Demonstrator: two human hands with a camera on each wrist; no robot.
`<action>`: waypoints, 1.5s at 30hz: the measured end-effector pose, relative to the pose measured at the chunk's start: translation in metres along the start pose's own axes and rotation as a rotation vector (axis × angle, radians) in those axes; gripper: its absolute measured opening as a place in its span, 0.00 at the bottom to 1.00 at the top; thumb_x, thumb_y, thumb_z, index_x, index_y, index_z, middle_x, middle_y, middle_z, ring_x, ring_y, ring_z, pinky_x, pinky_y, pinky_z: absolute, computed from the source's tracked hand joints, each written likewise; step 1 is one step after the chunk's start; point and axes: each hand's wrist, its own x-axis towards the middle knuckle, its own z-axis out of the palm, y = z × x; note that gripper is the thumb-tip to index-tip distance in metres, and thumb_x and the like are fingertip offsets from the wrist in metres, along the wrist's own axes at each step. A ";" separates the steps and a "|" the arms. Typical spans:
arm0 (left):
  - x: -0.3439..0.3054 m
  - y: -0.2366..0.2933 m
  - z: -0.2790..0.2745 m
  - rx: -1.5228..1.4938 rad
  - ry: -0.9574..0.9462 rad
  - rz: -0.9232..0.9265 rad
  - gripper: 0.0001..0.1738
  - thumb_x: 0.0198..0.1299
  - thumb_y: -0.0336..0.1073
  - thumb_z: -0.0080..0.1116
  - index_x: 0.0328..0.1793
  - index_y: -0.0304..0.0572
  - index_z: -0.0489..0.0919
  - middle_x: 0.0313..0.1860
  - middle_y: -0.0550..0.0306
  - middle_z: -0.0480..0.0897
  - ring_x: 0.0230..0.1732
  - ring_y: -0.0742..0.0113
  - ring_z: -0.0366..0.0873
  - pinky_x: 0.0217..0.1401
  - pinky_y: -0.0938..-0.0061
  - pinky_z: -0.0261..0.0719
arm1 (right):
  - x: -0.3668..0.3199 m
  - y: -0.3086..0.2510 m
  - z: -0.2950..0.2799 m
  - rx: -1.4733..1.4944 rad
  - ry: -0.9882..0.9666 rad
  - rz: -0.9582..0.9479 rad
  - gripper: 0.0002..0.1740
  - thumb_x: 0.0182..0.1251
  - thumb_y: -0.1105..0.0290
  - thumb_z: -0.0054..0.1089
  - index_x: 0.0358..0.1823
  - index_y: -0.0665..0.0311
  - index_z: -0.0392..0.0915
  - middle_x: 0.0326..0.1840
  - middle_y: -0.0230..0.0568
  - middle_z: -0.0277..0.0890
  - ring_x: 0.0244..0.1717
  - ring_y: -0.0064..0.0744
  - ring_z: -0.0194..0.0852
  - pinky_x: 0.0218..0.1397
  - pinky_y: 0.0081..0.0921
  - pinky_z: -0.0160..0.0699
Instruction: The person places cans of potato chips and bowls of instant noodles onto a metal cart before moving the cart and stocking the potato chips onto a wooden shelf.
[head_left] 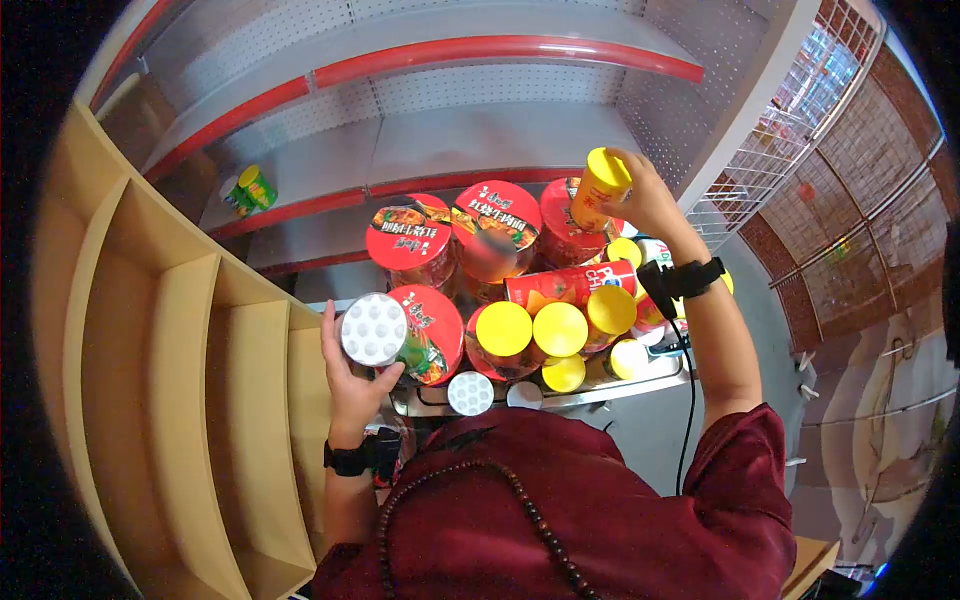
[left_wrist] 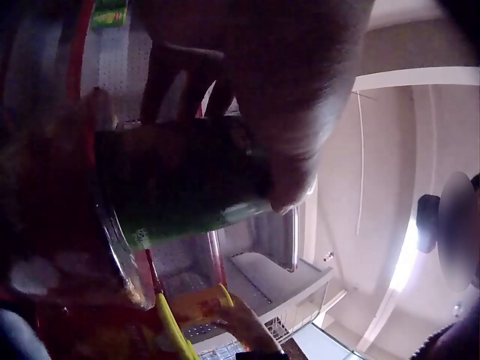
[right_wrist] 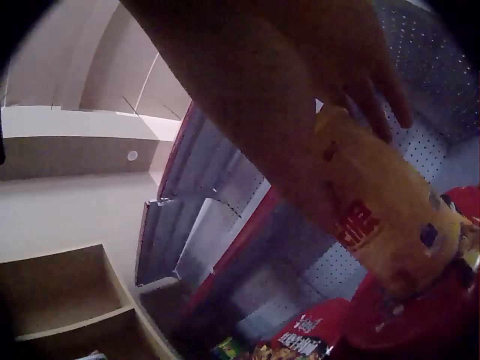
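Observation:
My left hand point(head_left: 352, 392) grips a green chip can point(left_wrist: 187, 176) whose white dimpled lid point(head_left: 374, 328) faces up, beside a red-lidded instant noodle tub point(head_left: 440, 325). Fingers and thumb lie on opposite sides of that can. With my right hand point(head_left: 648, 200) I hold a yellow-orange chip can point(right_wrist: 382, 202) by its upper part; its yellow lid point(head_left: 608, 168) is uppermost. The foot of this can is right at the red lid of another noodle tub point(head_left: 562, 240) in the right wrist view. A red chip can point(head_left: 560, 286) lies on its side between the hands.
More red-lidded noodle tubs point(head_left: 408, 240) and several yellow-lidded cans point(head_left: 503, 328) crowd the cart point(head_left: 550, 402). Behind them rise grey shelves point(head_left: 480, 140) with red edges, holding two green cans point(head_left: 256, 187) at left. A wooden shelf unit point(head_left: 190, 350) stands left, a wire rack point(head_left: 760, 165) right.

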 end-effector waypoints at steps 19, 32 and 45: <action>-0.006 -0.006 -0.002 -0.131 -0.053 -0.138 0.64 0.34 0.21 0.71 0.76 0.43 0.40 0.68 0.46 0.59 0.69 0.57 0.59 0.70 0.63 0.58 | -0.089 -0.023 -0.053 0.110 0.309 -0.046 0.29 0.50 0.73 0.68 0.56 0.57 0.71 0.56 0.41 0.70 0.54 0.36 0.72 0.52 0.30 0.74; -0.011 -0.009 -0.001 -0.045 0.010 -0.099 0.60 0.36 0.23 0.71 0.75 0.40 0.44 0.68 0.45 0.60 0.68 0.57 0.60 0.70 0.63 0.58 | -0.150 0.011 -0.037 0.153 0.443 0.130 0.20 0.54 0.79 0.63 0.50 0.63 0.75 0.50 0.37 0.74 0.47 0.28 0.75 0.47 0.23 0.76; -0.017 -0.021 0.000 -0.100 0.074 -0.071 0.58 0.44 0.45 0.72 0.73 0.33 0.46 0.67 0.43 0.61 0.68 0.55 0.60 0.69 0.63 0.58 | -0.163 0.019 -0.031 0.208 0.485 0.167 0.15 0.60 0.77 0.60 0.49 0.66 0.74 0.48 0.37 0.75 0.45 0.26 0.76 0.44 0.21 0.76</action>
